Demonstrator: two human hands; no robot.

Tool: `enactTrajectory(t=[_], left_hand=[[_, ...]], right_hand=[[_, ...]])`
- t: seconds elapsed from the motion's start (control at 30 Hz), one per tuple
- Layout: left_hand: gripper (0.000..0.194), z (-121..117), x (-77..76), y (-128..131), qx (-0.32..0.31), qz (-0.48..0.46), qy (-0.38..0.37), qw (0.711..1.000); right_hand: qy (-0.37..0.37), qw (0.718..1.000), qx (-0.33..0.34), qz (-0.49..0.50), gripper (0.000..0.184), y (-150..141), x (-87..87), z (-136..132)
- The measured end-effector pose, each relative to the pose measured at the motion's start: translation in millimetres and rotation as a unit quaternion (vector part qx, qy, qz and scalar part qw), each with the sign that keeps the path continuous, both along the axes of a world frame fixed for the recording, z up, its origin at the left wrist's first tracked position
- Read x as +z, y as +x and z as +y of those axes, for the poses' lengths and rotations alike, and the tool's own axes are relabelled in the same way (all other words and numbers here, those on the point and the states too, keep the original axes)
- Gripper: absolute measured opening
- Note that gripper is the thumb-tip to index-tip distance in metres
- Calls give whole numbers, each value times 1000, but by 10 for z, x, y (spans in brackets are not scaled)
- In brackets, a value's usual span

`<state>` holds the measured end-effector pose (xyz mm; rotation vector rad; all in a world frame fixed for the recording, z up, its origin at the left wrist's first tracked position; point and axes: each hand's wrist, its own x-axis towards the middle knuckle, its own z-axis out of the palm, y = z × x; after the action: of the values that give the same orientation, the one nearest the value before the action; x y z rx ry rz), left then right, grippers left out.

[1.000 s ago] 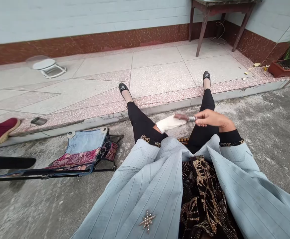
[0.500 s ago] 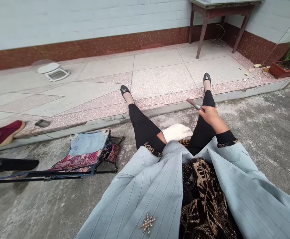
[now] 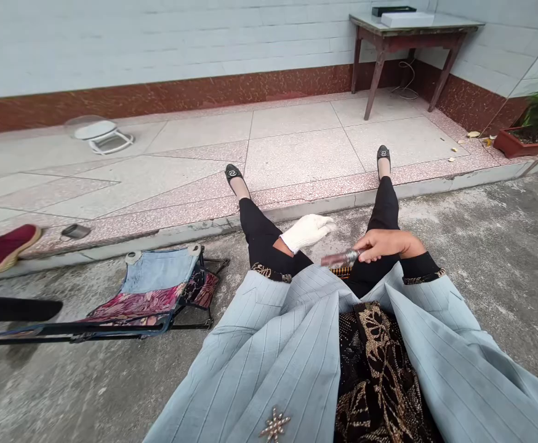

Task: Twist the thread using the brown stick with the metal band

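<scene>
My left hand (image 3: pixel 309 232), in a white knitted glove, hovers above the ground between my knees. Its fingers stretch loosely to the right, and nothing shows in them. My bare right hand (image 3: pixel 380 245) is closed around a short tool with silvery wire wound about it (image 3: pixel 338 258). The tool's flat reddish-brown end points left, below the gloved hand and apart from it; motion blurs it, so its exact kind is unclear. Just under it a yellow-and-black striped edge (image 3: pixel 341 271) shows between my thighs, mostly hidden by my jacket.
A folding chair (image 3: pixel 158 286) with denim and floral cloth stands at left. Beyond it are a red shoe (image 3: pixel 8 246) on a person's foot and a small metal piece (image 3: pixel 76 231). My feet rest on a raised tiled step (image 3: pixel 292 144). A wooden table (image 3: pixel 417 40) and planter (image 3: pixel 525 143) stand at right.
My gloved left hand has risen off my lap and moved slightly forward. My right hand has come down and back, swinging the tool's end left and lower. The view has tilted up slightly.
</scene>
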<state>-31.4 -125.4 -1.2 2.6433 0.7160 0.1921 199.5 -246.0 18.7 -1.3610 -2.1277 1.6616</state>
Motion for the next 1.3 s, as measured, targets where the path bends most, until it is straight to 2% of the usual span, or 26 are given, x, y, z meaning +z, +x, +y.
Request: enactTrajectory(t=[0.03,0.1,0.17,0.23,0.33,0.4,0.5,0.6,0.7,0.8,0.93,1.03,1.1,1.17,1.23,1.3], left_hand=[[38,-20,-59,11,4,-28,-43,999],[42,-110,-199,53,6,-68,-122,990],[44,-239,-350,114,-17,-71,-189,979],[45,-363,-491,173,-52,-47,-224,972],[49,-473,-637,220,-90,2,-205,975],[50,-493,-671,214,-84,13,-160,983],[44,-487,-635,146,-50,12,-98,994],[38,-474,-540,18,-28,7,-81,996],[34,-468,-441,-126,-3,-5,-55,998],[33,-468,-355,-221,15,-15,-21,1000],[31,-463,-222,-250,18,-6,97,995],[31,-431,-83,-224,24,7,183,983],[32,-378,12,-178,23,7,204,979],[31,-296,78,-100,12,-2,197,980],[29,-198,91,6,-2,-27,160,987],[29,-111,39,124,4,-62,86,994]], right_hand=[[13,997,-29,67,25,7,27,-15],[59,976,-130,163,31,12,67,-28],[96,943,-234,214,32,2,78,-19],[110,914,-312,235,34,-11,57,7],[110,891,-380,224,36,-5,-14,62],[124,881,-413,196,34,26,-63,96],[151,871,-445,140,27,96,-121,131],[149,875,-450,100,22,164,-174,152],[159,882,-441,47,21,201,-231,170],[214,884,-410,-70,25,193,-256,177],[256,878,-330,-236,26,118,-202,156],[227,893,-239,-307,25,27,-139,141],[177,921,-152,-311,22,-36,-106,132],[117,954,-68,-267,18,-82,-79,116],[59,980,-6,-191,16,-93,-41,84],[31,993,26,-111,17,-64,18,38]])
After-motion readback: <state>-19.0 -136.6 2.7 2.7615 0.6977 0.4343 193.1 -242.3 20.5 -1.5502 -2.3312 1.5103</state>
